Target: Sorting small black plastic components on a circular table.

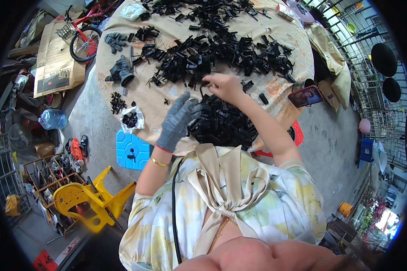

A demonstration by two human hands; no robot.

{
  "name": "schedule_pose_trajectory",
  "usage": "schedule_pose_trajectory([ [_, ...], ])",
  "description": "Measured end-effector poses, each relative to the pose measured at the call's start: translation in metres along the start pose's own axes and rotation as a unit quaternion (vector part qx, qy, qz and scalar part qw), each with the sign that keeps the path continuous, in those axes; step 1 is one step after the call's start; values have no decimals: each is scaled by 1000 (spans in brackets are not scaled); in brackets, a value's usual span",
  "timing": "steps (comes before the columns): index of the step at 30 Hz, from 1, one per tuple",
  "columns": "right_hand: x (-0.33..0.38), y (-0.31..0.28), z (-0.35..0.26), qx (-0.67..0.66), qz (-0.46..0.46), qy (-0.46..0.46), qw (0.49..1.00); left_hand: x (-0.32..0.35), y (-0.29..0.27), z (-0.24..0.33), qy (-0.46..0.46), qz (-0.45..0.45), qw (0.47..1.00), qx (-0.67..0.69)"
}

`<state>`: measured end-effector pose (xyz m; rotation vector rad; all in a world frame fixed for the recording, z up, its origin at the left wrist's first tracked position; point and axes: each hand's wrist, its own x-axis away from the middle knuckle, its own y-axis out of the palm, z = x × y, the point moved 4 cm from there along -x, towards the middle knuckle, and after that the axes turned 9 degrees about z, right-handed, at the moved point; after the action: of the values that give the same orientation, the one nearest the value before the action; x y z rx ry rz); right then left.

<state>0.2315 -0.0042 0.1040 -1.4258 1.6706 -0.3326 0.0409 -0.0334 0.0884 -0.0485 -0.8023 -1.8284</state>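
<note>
The work looks to be somewhere in its middle. A compact heap of small black plastic parts (221,124) sits at the table's six o'clock edge, right in front of the person, while a far wider scatter of loose black plastic pieces (221,47) runs from the centre of the round table with its tan patterned cloth (276,88) out to twelve o'clock. Judging by the two masses, much more lies loose than gathered (which pile counts as finished cannot be told from here).

The left hand in a grey knit glove (178,119) rests with fingers spread and relaxed against the heap's nine o'clock side, touching it but gripping nothing clearly. The bare right hand (224,86) hovers just beyond the heap, toward the centre, its fingertips pinched on a thin black plastic piece (204,86).

Off to nine o'clock lie a spare pair of dark grey gloves (120,71) and a white plastic bag holding a few black bits (131,119); a smartphone in a red case (305,96) lies at three o'clock.

Hard to make out: the shape of any single part, how the pinched piece is built, and whether the two piles differ in kind. The table's far rim is cut off at the top, and the heap's near side is hidden by the person's pale floral blouse (226,198).
</note>
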Motion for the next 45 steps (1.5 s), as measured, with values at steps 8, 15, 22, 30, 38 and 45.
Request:
schedule_pose_trajectory([
  [8,28,-39,-70,-6,-29,-189,982,2,33,8,-115,-169,975,92],
  [15,41,-53,-74,-159,-24,2,987,17,53,15,9,-80,996,-47],
  [22,52,-61,-73,-279,-11,159,947,20,41,18,60,-29,996,-56],
  [30,55,-47,-76,-358,-10,281,890,39,58,21,96,-13,987,-128],
  [38,56,-47,-84,-352,-20,298,887,45,57,22,143,6,975,-170],
  [45,62,-39,-84,-406,-36,345,845,50,59,30,316,22,882,-348],
])
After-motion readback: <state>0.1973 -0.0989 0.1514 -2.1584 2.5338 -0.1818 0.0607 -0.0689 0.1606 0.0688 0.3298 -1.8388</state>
